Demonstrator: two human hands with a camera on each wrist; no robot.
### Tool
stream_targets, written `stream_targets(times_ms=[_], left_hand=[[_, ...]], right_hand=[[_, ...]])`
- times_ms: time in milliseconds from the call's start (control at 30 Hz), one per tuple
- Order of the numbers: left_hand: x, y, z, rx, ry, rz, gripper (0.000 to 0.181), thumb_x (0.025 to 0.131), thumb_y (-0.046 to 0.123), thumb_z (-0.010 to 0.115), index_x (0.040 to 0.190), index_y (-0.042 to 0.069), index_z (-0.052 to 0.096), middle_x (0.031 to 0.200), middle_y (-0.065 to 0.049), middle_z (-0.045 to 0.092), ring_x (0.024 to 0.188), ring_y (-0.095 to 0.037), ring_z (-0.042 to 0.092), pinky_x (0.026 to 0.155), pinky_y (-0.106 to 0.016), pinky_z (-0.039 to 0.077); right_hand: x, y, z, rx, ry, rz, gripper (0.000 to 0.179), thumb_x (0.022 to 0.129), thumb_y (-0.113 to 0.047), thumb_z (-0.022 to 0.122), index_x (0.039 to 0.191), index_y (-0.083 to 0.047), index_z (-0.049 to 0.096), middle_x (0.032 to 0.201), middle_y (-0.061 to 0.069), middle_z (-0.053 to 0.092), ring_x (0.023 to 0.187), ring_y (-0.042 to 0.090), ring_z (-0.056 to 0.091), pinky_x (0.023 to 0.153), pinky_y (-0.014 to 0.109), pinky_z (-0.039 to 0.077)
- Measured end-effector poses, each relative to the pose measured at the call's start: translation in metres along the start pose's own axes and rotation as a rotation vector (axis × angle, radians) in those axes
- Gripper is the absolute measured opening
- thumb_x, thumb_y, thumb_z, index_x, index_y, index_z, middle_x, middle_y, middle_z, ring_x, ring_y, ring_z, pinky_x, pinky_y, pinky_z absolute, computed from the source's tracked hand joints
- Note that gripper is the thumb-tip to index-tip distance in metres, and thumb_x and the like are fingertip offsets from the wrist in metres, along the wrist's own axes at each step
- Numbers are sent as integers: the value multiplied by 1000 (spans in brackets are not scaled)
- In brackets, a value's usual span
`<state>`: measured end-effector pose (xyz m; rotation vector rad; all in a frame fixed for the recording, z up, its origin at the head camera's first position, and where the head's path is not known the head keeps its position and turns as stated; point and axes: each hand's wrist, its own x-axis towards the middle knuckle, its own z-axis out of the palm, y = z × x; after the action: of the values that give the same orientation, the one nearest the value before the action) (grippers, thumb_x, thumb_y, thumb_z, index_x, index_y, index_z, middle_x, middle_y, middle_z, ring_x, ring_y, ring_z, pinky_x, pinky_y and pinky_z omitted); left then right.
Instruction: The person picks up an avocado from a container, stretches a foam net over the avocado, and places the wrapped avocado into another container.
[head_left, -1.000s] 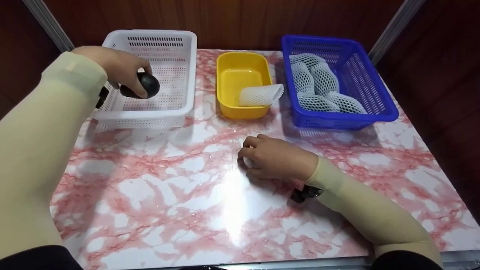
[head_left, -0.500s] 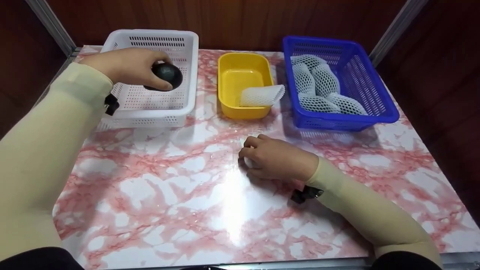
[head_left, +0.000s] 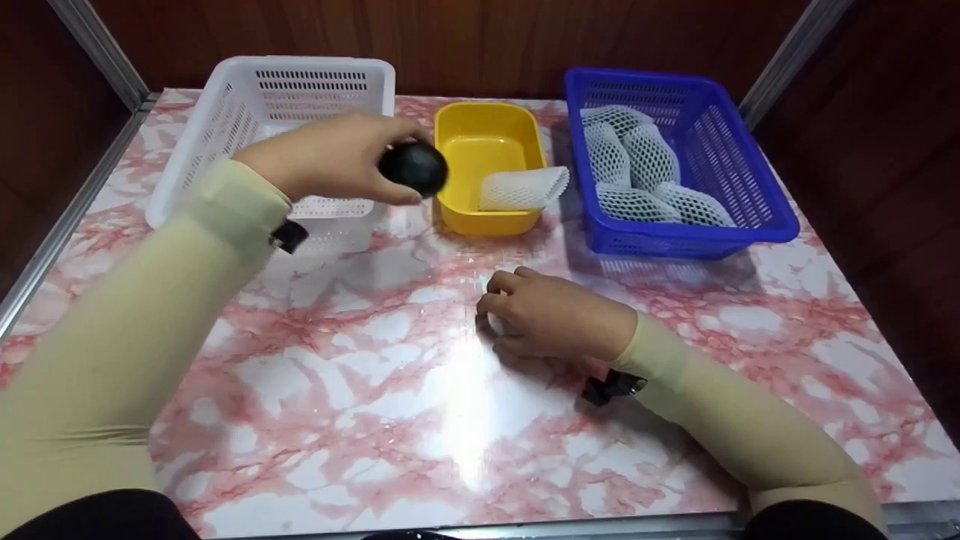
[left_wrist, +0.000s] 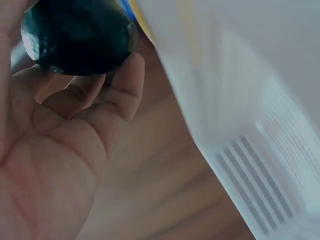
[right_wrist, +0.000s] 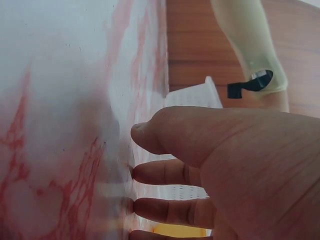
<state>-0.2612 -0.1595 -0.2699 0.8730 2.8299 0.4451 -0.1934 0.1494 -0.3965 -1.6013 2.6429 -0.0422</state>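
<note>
My left hand (head_left: 337,157) grips a dark, glossy avocado (head_left: 414,169) between thumb and fingers. In the head view the avocado is held in the air between the white basket (head_left: 386,90) and the yellow tub (head_left: 491,223), overlapping the tub's left rim. The left wrist view shows the dark bumpy skin of the avocado (left_wrist: 77,37) with fingertips under it. My right hand (head_left: 559,315) rests on the table with loosely bent fingers and holds nothing; its fingertips (right_wrist: 145,172) touch the tabletop. A white foam net sleeve (head_left: 521,189) lies over the tub's front right rim.
The blue basket (head_left: 675,234) at the back right holds several net-wrapped pieces (head_left: 649,157). A wooden panel (head_left: 480,45) stands behind the containers. All of them are on a red-and-white marbled table (head_left: 337,450).
My left hand has carried the avocado from over the white basket rightward to the yellow tub's left rim. The right hand has stayed in place.
</note>
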Motion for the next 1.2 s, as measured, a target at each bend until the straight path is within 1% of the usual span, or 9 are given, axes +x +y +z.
stream_targets(times_ms=[133,333,567,667,767,833,967,1100,1200], left_hand=[[7,25,19,-5,-10,113,63,93,42,84,148,20,60,143,-8,69,124,-29,64,116,-51,50],[8,53,45,15,-18,228,63,92,41,85,146,18,61,135,-6,71,115,-29,66,108,-46,53],[0,70,63,18,28,301,61,91,43,85,143,18,62,129,-6,72,113,-27,67,104,-45,55],[-3,74,68,0,36,335,60,91,41,85,142,18,63,131,-6,71,115,-27,67,105,-44,55],[-5,76,75,-13,40,372,59,91,40,85,141,17,64,131,-5,71,116,-26,67,107,-43,55],[-6,77,80,-15,39,392,61,91,39,86,142,15,64,132,-5,72,118,-26,67,109,-43,55],[-7,79,92,-15,15,392,64,89,39,88,144,15,63,134,-6,72,119,-25,68,110,-43,55],[-5,79,105,-6,-5,369,62,90,39,87,144,19,64,138,-7,71,116,-26,70,107,-44,57],[-2,79,113,23,-20,346,62,91,39,85,145,19,63,137,-9,70,117,-29,70,109,-46,57]], right_hand=[[1,-2,-1,-20,4,-5,31,102,-38,73,126,-18,74,126,10,72,111,32,68,98,46,57],[1,-4,0,-41,34,-14,32,101,-37,73,125,-15,75,121,11,73,106,31,68,94,45,55],[2,3,2,-52,108,-151,20,99,-25,73,111,-9,76,107,7,77,106,29,69,99,45,55],[3,11,2,64,109,-142,22,95,-18,77,113,-6,72,101,8,75,98,28,69,92,44,58],[2,18,0,215,92,-80,34,93,-16,79,122,-5,66,101,9,70,96,26,65,90,43,57],[2,22,-1,273,88,-44,39,93,-17,77,126,-4,62,100,9,68,94,26,63,89,43,57],[1,30,-1,296,113,25,48,96,-17,76,136,1,59,114,13,72,102,29,69,98,45,60],[-2,39,0,219,111,79,58,92,-17,84,141,2,61,134,20,71,118,36,73,109,49,59],[-3,43,1,162,99,70,58,90,-18,87,141,0,64,135,22,70,120,38,72,109,51,59]])
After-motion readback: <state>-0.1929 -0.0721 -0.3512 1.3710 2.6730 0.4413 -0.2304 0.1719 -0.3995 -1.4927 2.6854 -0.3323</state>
